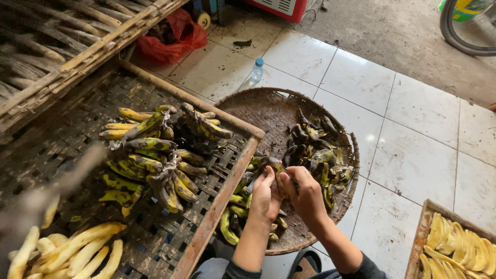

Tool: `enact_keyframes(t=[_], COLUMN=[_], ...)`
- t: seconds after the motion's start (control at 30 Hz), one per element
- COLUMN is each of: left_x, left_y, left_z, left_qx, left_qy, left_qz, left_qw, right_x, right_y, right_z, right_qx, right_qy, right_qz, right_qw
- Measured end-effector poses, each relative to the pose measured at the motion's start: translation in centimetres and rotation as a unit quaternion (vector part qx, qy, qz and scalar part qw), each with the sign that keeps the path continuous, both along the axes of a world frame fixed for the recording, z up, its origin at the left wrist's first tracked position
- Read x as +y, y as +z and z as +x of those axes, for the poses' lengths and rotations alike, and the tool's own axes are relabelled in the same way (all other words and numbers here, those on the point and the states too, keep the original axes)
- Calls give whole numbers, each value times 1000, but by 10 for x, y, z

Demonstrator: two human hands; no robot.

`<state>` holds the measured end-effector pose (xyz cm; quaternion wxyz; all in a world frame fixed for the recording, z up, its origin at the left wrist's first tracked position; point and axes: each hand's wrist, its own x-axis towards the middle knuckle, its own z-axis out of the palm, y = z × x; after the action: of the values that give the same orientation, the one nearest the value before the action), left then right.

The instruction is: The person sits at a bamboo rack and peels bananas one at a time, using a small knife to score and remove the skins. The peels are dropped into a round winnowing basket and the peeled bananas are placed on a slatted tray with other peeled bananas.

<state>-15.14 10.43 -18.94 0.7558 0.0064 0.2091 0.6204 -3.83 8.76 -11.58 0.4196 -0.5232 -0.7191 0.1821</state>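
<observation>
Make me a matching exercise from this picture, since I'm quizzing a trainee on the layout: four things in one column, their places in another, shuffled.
Things:
1. water bottle
2. red plastic bag
3. unpeeled bananas
4. banana peels

Places:
A. in the round woven basket
B. on the slatted bamboo tray
C. upright on the white tile floor, beyond the basket
D. under the bamboo rack, at the top of the view

Pairs: 1-C, 2-D, 3-B, 4-A
</observation>
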Motion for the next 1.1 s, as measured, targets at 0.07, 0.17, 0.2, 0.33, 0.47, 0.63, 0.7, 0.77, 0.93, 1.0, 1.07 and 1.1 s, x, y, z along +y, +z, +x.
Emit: enact_keyframes(t=[0.07, 0.17, 0.2, 0.33, 0.47, 0.63, 0.7, 0.77, 0.93, 1.0, 1.07, 1.1], left_x=[1, 2, 2, 1, 0, 2, 1, 0, -5, -6, -6, -7], left_y=[-1, 0, 3, 20, 30, 27, 25, 25, 32, 33, 32, 31], left_z=[2, 2, 2, -4, -14, -13, -14, -14, -10, -8, -7, -6], left_qx=[27, 57, 60, 50, 49, 74, 61, 65, 103, 114, 110, 111], left_qy=[-3, 21, 15, -23, -38, 62, 63, 70, 35, 38, 47, 51], left_qz=[-10, -32, -31, -6, -58, -6, -22, -31, 9, 24, 40, 44], left_qw=[1000, 998, 998, 998, 996, 995, 996, 995, 994, 992, 992, 991], right_x=[0, 5, 8, 25, 26, 20, 20, 21, 21, 18, 17, 16], right_y=[-4, -13, -15, -20, -17, -7, -3, 1, 2, -3, -8, -11], right_z=[-5, -7, -5, 13, 26, 24, 22, 22, 21, 18, 14, 12], right_qx=[-12, -30, -28, 176, 82, 11, 14, 20, 81, 60, 33, 17], right_qy=[-4, -26, -29, -2, 16, 26, 30, 47, 99, 89, 62, 38], right_qz=[36, 56, 66, -179, -83, 17, 5, -24, -60, -71, -80, -86], right_qw=[999, 998, 997, 968, 993, 999, 999, 998, 990, 992, 994, 995])
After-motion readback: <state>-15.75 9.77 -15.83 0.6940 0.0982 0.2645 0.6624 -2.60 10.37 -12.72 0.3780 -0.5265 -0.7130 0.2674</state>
